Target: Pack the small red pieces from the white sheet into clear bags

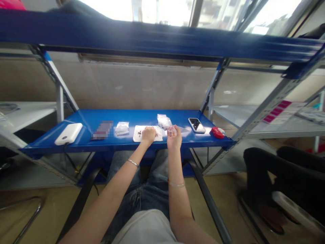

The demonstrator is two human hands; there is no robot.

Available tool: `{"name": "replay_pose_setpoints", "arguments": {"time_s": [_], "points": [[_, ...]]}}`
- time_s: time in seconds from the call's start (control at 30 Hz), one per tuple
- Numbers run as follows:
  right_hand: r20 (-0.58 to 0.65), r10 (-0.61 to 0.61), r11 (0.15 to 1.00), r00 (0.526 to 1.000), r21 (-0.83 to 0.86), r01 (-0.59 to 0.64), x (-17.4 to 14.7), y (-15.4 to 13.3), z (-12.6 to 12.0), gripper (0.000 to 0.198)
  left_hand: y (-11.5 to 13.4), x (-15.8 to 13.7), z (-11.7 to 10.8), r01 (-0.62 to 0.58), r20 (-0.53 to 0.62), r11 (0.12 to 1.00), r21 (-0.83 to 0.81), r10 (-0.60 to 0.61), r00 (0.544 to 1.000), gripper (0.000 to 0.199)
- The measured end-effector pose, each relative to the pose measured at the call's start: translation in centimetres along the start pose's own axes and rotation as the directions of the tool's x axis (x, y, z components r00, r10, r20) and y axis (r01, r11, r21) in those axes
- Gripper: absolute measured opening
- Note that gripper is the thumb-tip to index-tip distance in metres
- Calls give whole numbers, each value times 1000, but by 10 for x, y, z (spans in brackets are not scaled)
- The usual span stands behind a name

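Note:
My left hand (149, 135) is closed over a white sheet (137, 137), its fingertips pointing down and hidden from me. Several small dark pieces (139, 133) lie on that sheet, to either side of the hand. Just right of the sheet, my right hand (174, 138) is raised with fingers curled around a small clear plastic bag (172, 130). Behind it is a pile of clear plastic bags (164, 120). Another clear plastic bag (122, 128) lies left of the sheet.
On the blue shelf (142, 117) are a white box-shaped device with a cable (69, 134), a blurred-out rectangle (103, 130), a phone (196, 125) and a red and white object (217, 132). A blue beam (157, 40) crosses above. Another person's dark-clothed legs (284, 176) are at right.

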State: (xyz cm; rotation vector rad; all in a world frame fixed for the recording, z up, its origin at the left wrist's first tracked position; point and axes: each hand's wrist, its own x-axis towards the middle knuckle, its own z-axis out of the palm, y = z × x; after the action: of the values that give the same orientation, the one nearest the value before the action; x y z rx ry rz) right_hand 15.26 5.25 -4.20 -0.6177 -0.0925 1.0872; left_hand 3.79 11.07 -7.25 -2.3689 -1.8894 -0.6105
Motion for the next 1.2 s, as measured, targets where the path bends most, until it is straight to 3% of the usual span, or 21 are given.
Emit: {"name": "replay_pose_setpoints", "arguments": {"time_s": [0.2, 0.47, 0.73, 1.0, 1.1, 1.2], "points": [[67, 125, 992, 990, 11, -126, 1, -1, -3, 4, 1, -1, -2, -16, -43, 1000, 19, 17, 999, 34], [160, 248, 969, 955, -45, -244, 7, 8, -5, 6, -2, -2, 4, -72, -241, 997, 42, 80, 967, 35], [227, 293, 954, 929, -138, -267, 1, 12, 2, 14, -2, -5, 1, -98, -369, 995, -12, 87, 925, 34], [221, 272, 892, 937, -424, -159, -9, 15, 4, 16, -8, -12, -5, -178, -558, 940, -293, -17, 830, 37], [305, 260, 863, 916, -499, -78, -12, 16, 2, 24, -8, -19, -15, -212, -553, 848, -486, -110, 826, 37], [367, 245, 835, 897, -551, -3, -14, 17, 0, 28, -3, -29, -28, -190, -450, 685, -703, -223, 864, 32]]}}
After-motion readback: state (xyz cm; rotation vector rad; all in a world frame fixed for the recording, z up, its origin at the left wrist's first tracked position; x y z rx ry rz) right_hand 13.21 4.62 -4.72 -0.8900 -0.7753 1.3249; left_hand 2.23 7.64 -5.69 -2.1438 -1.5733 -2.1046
